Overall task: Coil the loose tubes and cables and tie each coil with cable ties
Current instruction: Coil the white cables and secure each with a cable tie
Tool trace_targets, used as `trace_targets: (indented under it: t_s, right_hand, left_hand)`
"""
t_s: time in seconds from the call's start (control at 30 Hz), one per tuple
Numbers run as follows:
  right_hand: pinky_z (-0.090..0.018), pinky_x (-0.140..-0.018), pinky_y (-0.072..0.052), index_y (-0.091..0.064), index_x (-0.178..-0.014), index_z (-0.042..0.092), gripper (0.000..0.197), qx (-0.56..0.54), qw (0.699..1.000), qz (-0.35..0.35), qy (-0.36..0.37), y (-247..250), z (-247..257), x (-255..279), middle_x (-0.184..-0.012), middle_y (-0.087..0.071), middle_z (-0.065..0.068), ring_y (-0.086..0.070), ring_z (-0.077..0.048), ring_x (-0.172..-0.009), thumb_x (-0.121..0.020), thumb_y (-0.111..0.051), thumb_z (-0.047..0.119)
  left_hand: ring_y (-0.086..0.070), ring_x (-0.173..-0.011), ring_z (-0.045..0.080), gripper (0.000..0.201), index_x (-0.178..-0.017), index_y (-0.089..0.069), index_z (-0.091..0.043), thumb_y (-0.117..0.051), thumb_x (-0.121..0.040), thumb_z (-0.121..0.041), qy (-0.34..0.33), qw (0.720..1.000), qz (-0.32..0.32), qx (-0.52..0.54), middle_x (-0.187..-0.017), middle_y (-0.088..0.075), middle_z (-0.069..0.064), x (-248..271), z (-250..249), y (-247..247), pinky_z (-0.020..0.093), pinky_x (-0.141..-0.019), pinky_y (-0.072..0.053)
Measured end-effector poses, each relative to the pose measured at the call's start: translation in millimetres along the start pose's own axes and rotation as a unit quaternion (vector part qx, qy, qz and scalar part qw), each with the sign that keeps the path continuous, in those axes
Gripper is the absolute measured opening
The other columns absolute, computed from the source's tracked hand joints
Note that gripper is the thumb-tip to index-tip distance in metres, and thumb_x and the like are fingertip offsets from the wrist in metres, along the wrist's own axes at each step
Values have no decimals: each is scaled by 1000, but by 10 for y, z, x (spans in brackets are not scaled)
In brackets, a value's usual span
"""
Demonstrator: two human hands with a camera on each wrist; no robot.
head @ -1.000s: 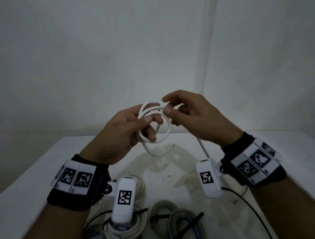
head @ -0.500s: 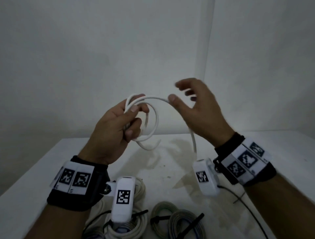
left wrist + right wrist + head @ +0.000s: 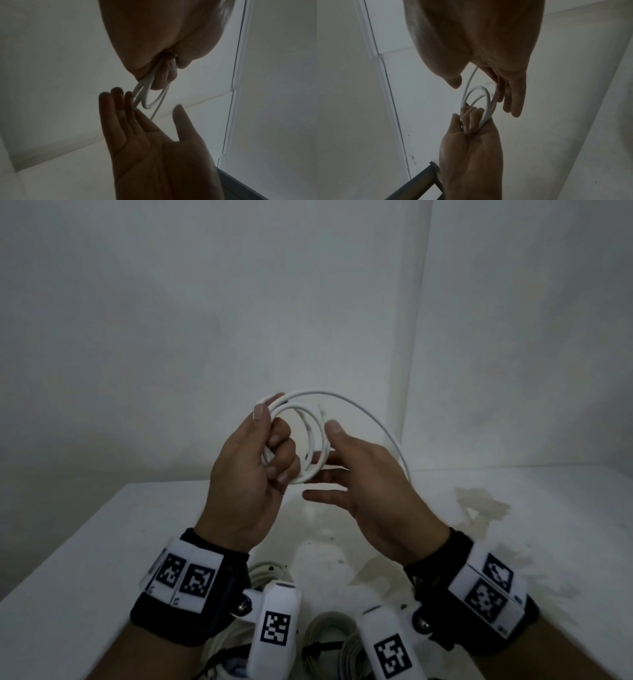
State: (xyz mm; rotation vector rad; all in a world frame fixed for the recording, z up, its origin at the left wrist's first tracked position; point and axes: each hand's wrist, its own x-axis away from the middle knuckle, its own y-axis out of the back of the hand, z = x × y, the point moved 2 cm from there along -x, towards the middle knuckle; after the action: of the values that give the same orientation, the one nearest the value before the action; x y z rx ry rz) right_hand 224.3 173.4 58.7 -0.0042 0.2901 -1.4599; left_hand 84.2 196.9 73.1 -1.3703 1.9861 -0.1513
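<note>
You're coiling a smooth white cable [image 3: 317, 436] with a faint plastic sheen. Your wristbands [image 3: 219, 604] look like matt black cloth, carrying glossy white plastic blocks [image 3: 277, 631] with printed markers. The white table [image 3: 513, 542] looks smooth but stained; the walls [image 3: 171, 320] are matt.

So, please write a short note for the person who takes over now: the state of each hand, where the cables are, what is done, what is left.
Left hand: grips the white cable coil, a few loops, held up above the table.
Right hand: open, fingers straight, beside the coil; the loose tail arcs over it and down behind it.
Done: several coils lie at the near edge of the table; at least one appears to carry a black tie.
Left: wind the remaining tail onto the coil, then tie it. No tie is on it yet, as far as I can see.
</note>
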Motion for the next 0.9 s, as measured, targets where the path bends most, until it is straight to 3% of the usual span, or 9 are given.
trace_targets:
  t_s: [0.1,0.17,0.27,0.4,0.53,0.63,0.77,0.83,0.9]
  right_hand:
    - [-40,-79,-63,-66,-114,-1,36,30,997,-43,61,-31,-69,-53,-96,-71,-16,-70,-23,-82,-107,-52,31]
    - [-40,-77,-63,-69,-122,11,26,42,991,-79,103,-20,-114,-98,-101,-74,-11,-69,-22,-81,-107,-53,24]
    - [-42,-74,-61,-71,-125,18,25,109,975,-112,160,53,-149,-128,-94,-74,-6,-66,-18,-78,-105,-55,17]
    - [-24,-70,-56,-74,-123,16,25,189,960,-96,185,130,-196,-135,-87,-74,3,-67,-5,-76,-104,-58,14]
    - [-29,-57,-52,-77,-116,21,23,247,946,-80,196,218,-147,-165,-80,-71,6,-61,-7,-64,-102,-60,13]
    - [-20,-57,-48,-76,-118,17,24,281,941,-46,181,283,-82,-168,-81,-72,5,-62,-6,-60,-102,-60,12]
    - [-17,-58,-47,-74,-118,18,22,314,931,-32,185,290,-61,-117,-85,-71,4,-65,-8,-62,-103,-58,16]
    - [-15,-59,-46,-72,-120,20,23,325,924,-45,195,285,-58,-91,-88,-69,8,-64,-6,-67,-104,-56,18]
    - [-15,-57,-48,-69,-125,19,25,314,930,-42,186,276,-61,-71,-93,-67,7,-65,-6,-65,-105,-54,18]
  left_hand:
    - [-28,-49,6,31,-123,-52,-10,-33,-108,-28,17,1000,11,6,-71,-34,-3,16,63,-35,21,-49,-31]
    - [-34,-53,10,34,-128,-52,-6,-33,-108,-26,21,1000,1,-11,-71,-35,-1,22,90,-42,24,-53,-37]
    - [-49,-60,16,32,-125,-58,-3,-37,-108,-20,19,995,-36,-93,-68,-42,1,8,79,-3,30,-61,-49]
    - [-61,-58,21,23,-123,-59,-8,-45,-106,-14,16,976,-38,-213,-67,-52,4,-19,-1,128,37,-63,-55]
    - [-56,-57,19,28,-121,-62,-2,-55,-97,-14,66,976,17,-206,-68,-52,6,-26,-40,211,35,-62,-55]
    - [-55,-59,20,34,-122,-62,1,-60,-90,-12,103,970,60,-213,-68,-54,8,-19,-41,241,37,-66,-57]
    - [-66,-60,27,19,-115,-64,-4,-52,-102,-8,60,945,29,-320,-73,-64,11,-12,-5,231,37,-62,-56]
    - [-68,-59,30,21,-108,-64,-7,-45,-106,-17,25,930,14,-365,-76,-66,9,11,9,187,36,-59,-55]
    - [-68,-57,31,27,-104,-63,-9,-39,-108,-21,2,924,12,-382,-71,-63,10,34,7,150,42,-60,-58]
